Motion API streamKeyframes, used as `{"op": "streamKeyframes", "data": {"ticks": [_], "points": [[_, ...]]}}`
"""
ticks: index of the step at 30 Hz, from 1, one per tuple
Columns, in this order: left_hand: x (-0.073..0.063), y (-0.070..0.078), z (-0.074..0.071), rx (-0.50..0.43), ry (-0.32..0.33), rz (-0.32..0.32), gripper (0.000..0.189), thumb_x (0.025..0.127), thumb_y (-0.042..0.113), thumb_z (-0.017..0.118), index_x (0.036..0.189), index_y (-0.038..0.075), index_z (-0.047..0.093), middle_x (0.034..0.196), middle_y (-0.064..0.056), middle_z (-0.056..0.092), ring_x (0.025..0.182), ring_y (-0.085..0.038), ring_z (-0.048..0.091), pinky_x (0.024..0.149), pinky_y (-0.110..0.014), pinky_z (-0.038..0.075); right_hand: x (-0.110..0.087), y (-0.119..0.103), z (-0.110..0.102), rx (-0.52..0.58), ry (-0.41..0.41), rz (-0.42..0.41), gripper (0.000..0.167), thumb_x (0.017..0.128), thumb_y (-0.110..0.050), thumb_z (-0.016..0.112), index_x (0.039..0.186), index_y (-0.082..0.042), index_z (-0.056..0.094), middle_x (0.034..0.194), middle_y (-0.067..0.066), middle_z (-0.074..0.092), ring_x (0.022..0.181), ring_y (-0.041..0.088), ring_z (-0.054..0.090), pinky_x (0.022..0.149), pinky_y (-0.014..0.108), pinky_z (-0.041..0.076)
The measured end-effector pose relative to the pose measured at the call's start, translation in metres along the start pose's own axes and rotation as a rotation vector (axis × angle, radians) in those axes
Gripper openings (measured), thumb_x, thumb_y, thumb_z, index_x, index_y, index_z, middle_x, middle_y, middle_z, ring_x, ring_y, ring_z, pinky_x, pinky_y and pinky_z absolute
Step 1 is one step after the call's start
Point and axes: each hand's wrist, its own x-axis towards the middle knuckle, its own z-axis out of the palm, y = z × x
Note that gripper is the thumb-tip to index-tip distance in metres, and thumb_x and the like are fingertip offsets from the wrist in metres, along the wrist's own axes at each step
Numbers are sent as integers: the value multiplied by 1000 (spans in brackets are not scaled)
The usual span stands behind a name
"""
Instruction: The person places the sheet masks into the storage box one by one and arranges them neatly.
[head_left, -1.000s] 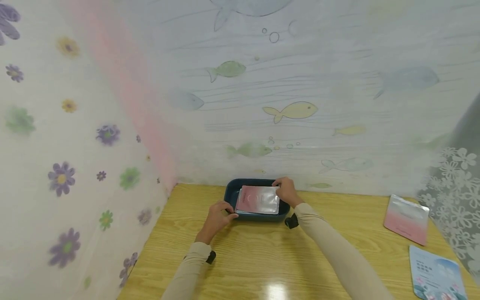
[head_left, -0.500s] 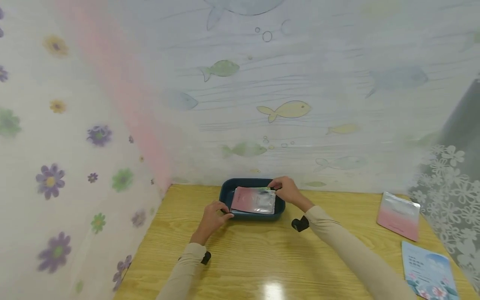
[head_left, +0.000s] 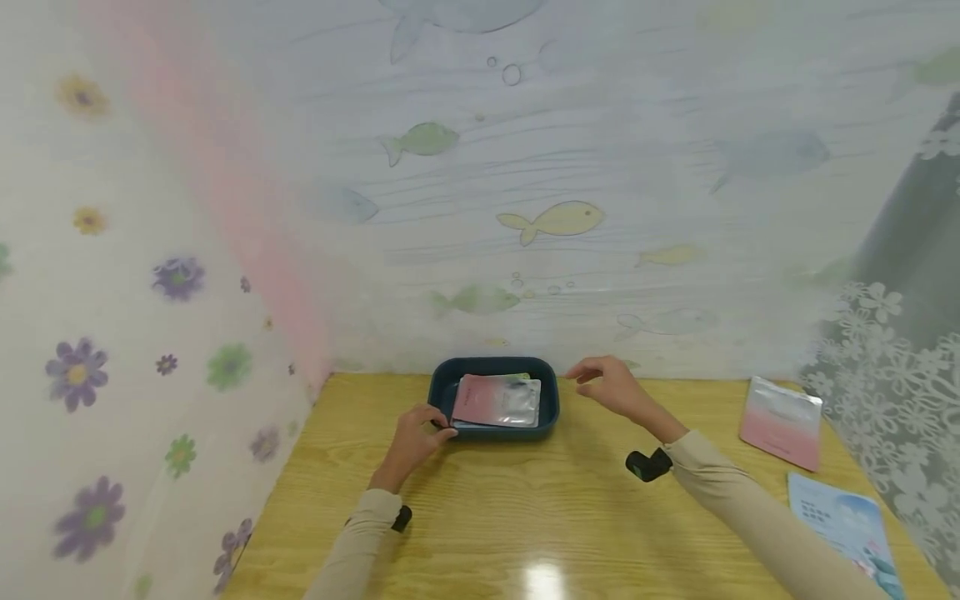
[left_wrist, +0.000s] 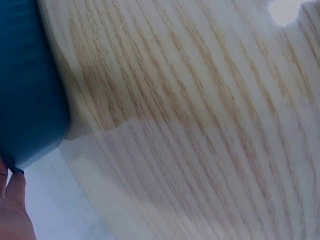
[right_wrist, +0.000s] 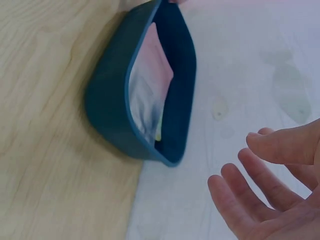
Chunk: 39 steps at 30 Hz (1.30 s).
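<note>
A dark blue plastic bin (head_left: 551,417) stands near the back of the table, against the wall. Inside lies a pink-and-silver foil packet (head_left: 480,400), with a green-yellow edge of another packet showing behind it. My left hand (head_left: 412,437) pinches the bin's rim at the front left corner; in the left wrist view thumb and finger meet at that rim. To the right of the bin, my right hand (head_left: 615,389) hovers apart from it, holding nothing. Its fingers (right_wrist: 270,187) are loosely bent and spread in the right wrist view.
On the table's right side lie a second pink-and-silver packet (head_left: 782,423) and a light blue packet (head_left: 843,521) with flowers. A fish-patterned cloth (head_left: 450,250) hangs behind the table. Flowered cloth (head_left: 135,333) covers the left side.
My right hand has let go of the packet, which now lies in the bin, and has moved right, away from the rim. The left hand keeps its hold on the bin. The head view has shifted.
</note>
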Motion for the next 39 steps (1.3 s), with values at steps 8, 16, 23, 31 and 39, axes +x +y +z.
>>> {"op": "streamKeyframes", "data": {"ticks": [8,16,23,31,39], "points": [[-3,-4,-3,-6,-10,-64,19,72,18,84,73,17,65,79,8,59,76,-13,56,71,-36,50,-34,5,-28,5,9,16,22,89,-1,61,111,0,65,117,20,59,102,35,58,80,44,51],[-3,-4,-5,2,-13,-78,19,71,17,84,73,18,65,80,10,59,76,-12,57,72,-36,50,-69,15,-56,-31,53,55,24,90,-7,63,113,-1,64,115,19,61,100,33,59,76,41,52],[-3,-3,-6,-31,-12,-66,19,70,17,85,73,15,66,79,8,60,77,-13,57,73,-36,50,-99,26,-79,-39,78,124,30,92,-16,63,119,-2,61,119,20,59,104,35,57,78,43,51],[-2,-1,-3,-28,-18,-82,20,69,17,85,74,14,66,80,7,60,78,-13,56,74,-37,50,-126,38,-99,-98,109,139,37,92,-19,63,123,1,57,119,23,57,103,38,56,79,45,51],[0,3,-1,-50,-14,-59,19,70,13,85,74,12,67,80,6,61,77,-14,56,72,-37,50,-153,59,-110,-115,148,212,44,93,-21,62,128,4,52,123,24,55,102,31,58,74,31,52]]}}
